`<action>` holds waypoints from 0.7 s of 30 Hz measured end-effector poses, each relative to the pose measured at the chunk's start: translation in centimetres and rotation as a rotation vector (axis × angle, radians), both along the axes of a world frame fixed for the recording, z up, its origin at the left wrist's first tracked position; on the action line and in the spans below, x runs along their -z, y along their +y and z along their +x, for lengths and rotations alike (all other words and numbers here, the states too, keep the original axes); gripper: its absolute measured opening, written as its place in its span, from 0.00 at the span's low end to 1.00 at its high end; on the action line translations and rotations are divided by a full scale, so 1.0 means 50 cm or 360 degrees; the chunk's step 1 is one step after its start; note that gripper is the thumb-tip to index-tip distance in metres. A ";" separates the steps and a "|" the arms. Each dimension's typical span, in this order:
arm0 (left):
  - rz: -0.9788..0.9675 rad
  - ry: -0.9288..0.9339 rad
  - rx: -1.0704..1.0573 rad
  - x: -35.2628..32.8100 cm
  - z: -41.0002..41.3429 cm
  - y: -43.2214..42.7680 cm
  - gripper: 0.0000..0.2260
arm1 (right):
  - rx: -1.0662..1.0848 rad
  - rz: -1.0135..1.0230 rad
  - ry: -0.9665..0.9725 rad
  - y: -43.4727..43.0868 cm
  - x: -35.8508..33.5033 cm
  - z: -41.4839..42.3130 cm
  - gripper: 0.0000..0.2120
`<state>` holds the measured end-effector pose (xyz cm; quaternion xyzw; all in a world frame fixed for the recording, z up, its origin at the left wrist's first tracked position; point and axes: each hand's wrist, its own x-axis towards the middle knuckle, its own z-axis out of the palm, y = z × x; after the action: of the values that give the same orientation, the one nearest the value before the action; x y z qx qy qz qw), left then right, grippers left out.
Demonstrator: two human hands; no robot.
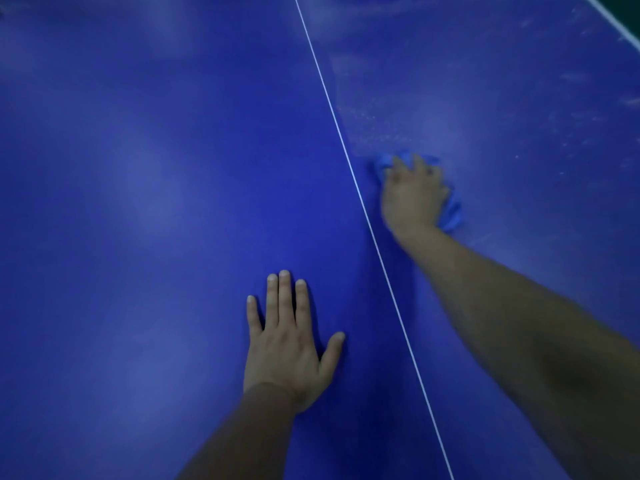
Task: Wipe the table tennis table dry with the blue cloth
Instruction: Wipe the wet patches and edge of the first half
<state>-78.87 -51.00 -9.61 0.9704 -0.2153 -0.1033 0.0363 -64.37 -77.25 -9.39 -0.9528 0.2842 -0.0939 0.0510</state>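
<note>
The blue table tennis table [156,168] fills the view, split by a thin white centre line [346,157]. My right hand [414,195] is stretched out just right of that line and grips a bunched blue cloth [450,213] against the surface; cloth shows beyond the fingertips and beside the wrist, the rest is hidden under the hand. My left hand [287,344] lies flat on the table left of the line, fingers straight and spread, holding nothing. Pale wet streaks and speckles cover the table beyond and to the right of the cloth.
The table's white edge line [613,19] runs across the top right corner, with dark floor beyond it. Faint light reflections lie across the left half of the table.
</note>
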 end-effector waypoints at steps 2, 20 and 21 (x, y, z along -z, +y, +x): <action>-0.0013 -0.0009 0.0001 0.000 -0.002 -0.002 0.40 | 0.0266 0.0124 -0.0056 -0.051 -0.010 -0.080 0.17; 0.0019 -0.0026 0.0007 0.007 0.001 0.006 0.39 | 0.0568 0.0015 0.0059 -0.240 -0.003 -0.099 0.18; 0.0011 -0.0032 0.0009 0.007 0.001 0.006 0.39 | 0.0740 0.0085 0.0095 -0.292 -0.017 -0.154 0.18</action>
<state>-78.82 -50.70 -9.98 0.9709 -0.2179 -0.0942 0.0306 -72.07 -91.83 -8.56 -0.8623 0.4999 -0.0673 0.0445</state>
